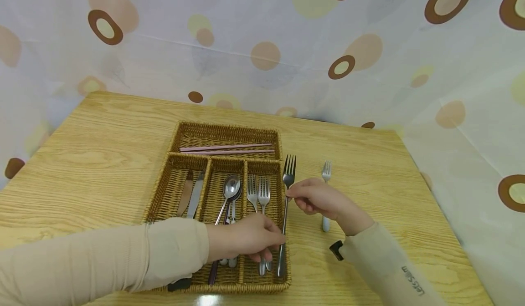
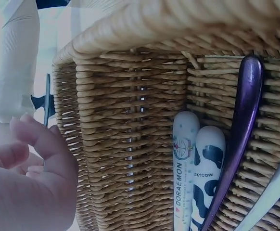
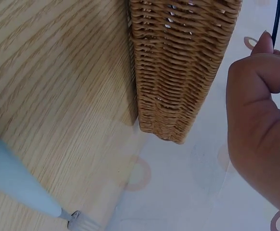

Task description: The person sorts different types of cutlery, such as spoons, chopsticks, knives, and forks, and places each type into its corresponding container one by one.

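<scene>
A long metal fork (image 1: 289,174) is held tines away from me, along the right rim of the wicker cutlery basket (image 1: 250,288). My right hand (image 1: 321,200) pinches its neck just below the tines. Lower down, my left hand (image 1: 255,237) pinches the handle between thumb and fingers, over the basket's right compartment. Two smaller forks (image 1: 264,192) lie in that compartment, partly hidden under the left hand. Outside the basket, a small fork with a pale blue handle (image 1: 326,224) lies on the table beyond the right hand.
Spoons (image 1: 231,186) fill the middle compartment, with a purple handle (image 2: 243,106) and two printed handles (image 2: 184,159) showing. Knives (image 1: 196,196) lie in the left compartment, pink chopsticks (image 1: 227,147) in the far one. A patterned cloth (image 1: 246,46) hangs behind the wooden table (image 1: 106,160).
</scene>
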The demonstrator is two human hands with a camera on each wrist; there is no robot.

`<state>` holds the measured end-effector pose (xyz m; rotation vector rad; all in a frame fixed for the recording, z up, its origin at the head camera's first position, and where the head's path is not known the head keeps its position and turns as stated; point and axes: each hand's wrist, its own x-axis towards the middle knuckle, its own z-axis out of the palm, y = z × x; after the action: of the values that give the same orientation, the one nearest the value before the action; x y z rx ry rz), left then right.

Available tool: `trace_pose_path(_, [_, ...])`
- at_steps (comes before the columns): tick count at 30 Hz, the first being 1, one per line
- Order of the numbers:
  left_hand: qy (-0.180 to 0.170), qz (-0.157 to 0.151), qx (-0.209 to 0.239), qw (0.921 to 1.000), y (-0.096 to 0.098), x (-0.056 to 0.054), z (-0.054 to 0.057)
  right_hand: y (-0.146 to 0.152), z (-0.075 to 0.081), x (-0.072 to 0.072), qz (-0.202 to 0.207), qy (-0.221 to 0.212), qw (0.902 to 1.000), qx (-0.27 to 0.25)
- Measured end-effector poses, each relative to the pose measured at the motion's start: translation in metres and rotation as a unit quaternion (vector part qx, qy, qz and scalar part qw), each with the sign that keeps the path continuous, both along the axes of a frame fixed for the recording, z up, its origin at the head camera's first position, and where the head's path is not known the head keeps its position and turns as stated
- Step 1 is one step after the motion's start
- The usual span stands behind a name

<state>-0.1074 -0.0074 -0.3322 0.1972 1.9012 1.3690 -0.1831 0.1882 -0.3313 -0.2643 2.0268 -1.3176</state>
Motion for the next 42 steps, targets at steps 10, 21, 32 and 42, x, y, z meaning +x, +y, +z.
trace_pose_path(10, [0.038,0.012,0.001,0.9992,0.000,0.001,0.000,-0.005,0.000,0.001,0.009,0.016,0.9995,0.027])
trace_pose_path(21, [0.025,0.034,-0.022,0.9989,-0.002,0.001,-0.004,0.022,0.001,-0.006,-0.045,0.019,0.9967,0.065])
trace_pose_path(32, [-0.010,0.028,-0.027,0.9992,-0.001,0.000,-0.003,0.040,-0.002,-0.009,-0.061,0.016,0.9955,0.071])
trace_pose_path(42, [-0.087,-0.022,-0.048,0.9949,-0.001,0.001,-0.001,0.069,-0.013,-0.021,-0.117,0.026,0.9817,0.148])
